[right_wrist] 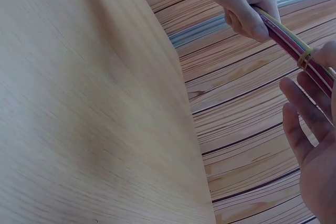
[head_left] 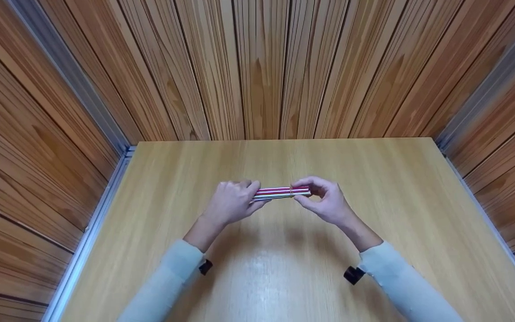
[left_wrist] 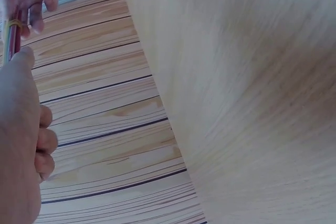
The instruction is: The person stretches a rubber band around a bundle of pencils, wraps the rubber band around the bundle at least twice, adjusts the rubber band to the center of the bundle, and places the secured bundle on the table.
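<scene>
Pink, red, white and green stripes are shown along a bundle of slender sticks (head_left: 275, 193), which is held roughly level in the air above the middle of a wooden table (head_left: 266, 286). The bundle is shared between 2 hands, and these are kept apart, with a bare stretch of the sticks left between them. At 1 end the bundle is gripped by the left hand (head_left: 235, 201), its thumb laid along the sticks and its other fingers curled under. The opposite end is pinched by the right hand (head_left: 329, 201), between the thumb and the fingers, just beside a yellowish band (right_wrist: 304, 59) that is looped around the sticks. In the right wrist view, some of that hand's fingers are seen loosely extended below the bundle. How many sticks are gathered cannot be told. The forearms are covered by pale blue sleeves (head_left: 168, 275), and a small black device (head_left: 354, 275) is worn at each wrist. Soft shadows are cast on the table under the hands. The table is enclosed on 3 sides by wood-plank walls (head_left: 262, 67), and its left edge is lined by a metal rail (head_left: 92, 230)
</scene>
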A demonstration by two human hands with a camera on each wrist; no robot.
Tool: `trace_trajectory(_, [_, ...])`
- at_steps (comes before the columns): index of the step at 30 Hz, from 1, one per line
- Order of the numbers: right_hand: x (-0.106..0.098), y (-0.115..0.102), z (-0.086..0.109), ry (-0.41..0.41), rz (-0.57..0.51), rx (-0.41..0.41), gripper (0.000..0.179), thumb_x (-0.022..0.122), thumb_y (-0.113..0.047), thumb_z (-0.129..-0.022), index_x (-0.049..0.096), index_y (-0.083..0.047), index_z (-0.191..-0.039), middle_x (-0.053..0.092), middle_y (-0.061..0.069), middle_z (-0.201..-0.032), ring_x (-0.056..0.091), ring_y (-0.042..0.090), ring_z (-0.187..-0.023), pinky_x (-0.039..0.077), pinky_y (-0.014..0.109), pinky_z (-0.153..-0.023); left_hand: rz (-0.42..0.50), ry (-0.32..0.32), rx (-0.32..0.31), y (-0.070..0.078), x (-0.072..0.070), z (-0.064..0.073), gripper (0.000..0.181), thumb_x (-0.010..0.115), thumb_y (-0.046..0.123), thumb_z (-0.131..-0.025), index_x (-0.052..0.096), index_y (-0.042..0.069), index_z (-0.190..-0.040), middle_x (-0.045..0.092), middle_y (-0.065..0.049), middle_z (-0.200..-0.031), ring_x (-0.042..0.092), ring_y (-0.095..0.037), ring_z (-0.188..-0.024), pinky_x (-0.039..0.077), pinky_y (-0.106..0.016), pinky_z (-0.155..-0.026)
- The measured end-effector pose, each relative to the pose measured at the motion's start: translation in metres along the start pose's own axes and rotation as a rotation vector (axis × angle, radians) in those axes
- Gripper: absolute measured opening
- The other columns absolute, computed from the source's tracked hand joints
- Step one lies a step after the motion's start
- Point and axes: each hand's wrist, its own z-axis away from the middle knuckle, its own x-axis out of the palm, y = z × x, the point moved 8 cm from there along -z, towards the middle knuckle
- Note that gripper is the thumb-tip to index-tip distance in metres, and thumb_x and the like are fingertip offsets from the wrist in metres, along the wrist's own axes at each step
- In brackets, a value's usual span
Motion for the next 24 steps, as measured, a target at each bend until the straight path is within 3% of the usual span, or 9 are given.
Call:
trace_trajectory(5, [-0.007, 0.004, 0.001, 0.022, -0.021, 0.009, 0.025, 0.081, 0.016, -0.09, 0.079, 0.011, -0.115, 0.08, -0.016, -0.11, 0.074, 0.0, -0.099, 0.062, 0.016, -0.088, 0.169, 0.077, -0.01, -0.001, -0.008, 0.0, 0.031, 0.085, 0.04, -0.102, 0.068, 0.014, -0.108, 0.07, 0.002, -0.075, 0.049, -0.011, -0.055, 0.034, -0.021, -0.053])
trace_trajectory(10, [-0.018, 0.01, 0.0, 0.083, -0.095, 0.054, 0.022, 0.075, 0.02, -0.091, 0.074, 0.018, -0.114, 0.082, -0.015, -0.103, 0.077, 0.0, -0.09, 0.057, 0.014, -0.076, 0.48, 0.232, -0.053, -0.011, -0.02, 0.001, 0.026, 0.093, 0.021, -0.094, 0.075, 0.009, -0.109, 0.078, -0.004, -0.088, 0.068, -0.015, -0.066, 0.053, -0.023, -0.058])
trace_trajectory(13, [-0.019, 0.011, 0.0, 0.077, -0.154, 0.064, 0.021, 0.071, 0.02, -0.094, 0.07, 0.021, -0.115, 0.083, -0.012, -0.101, 0.081, 0.002, -0.089, 0.053, 0.013, -0.069, 0.664, 0.286, -0.082, -0.016, -0.02, 0.003, 0.024, 0.093, 0.009, -0.091, 0.076, 0.005, -0.109, 0.079, -0.009, -0.095, 0.071, -0.018, -0.073, 0.058, -0.025, -0.062])
trace_trajectory(17, [-0.015, 0.009, -0.001, 0.021, -0.199, 0.04, 0.021, 0.066, 0.019, -0.098, 0.062, 0.022, -0.118, 0.08, -0.01, -0.104, 0.083, 0.006, -0.09, 0.053, 0.014, -0.07, 0.806, 0.301, -0.118, -0.017, -0.014, 0.003, 0.024, 0.089, 0.0, -0.089, 0.076, 0.003, -0.109, 0.079, -0.012, -0.097, 0.068, -0.019, -0.077, 0.058, -0.024, -0.067])
trace_trajectory(24, [-0.005, 0.006, 0.002, -0.056, -0.182, 0.014, 0.02, 0.061, 0.018, -0.101, 0.051, 0.018, -0.118, 0.066, -0.007, -0.11, 0.078, 0.006, -0.092, 0.063, 0.021, -0.079, 0.943, 0.306, -0.159, -0.011, -0.005, 0.0, 0.022, 0.088, -0.005, -0.087, 0.077, 0.002, -0.105, 0.074, -0.013, -0.092, 0.067, -0.023, -0.077, 0.054, -0.023, -0.069])
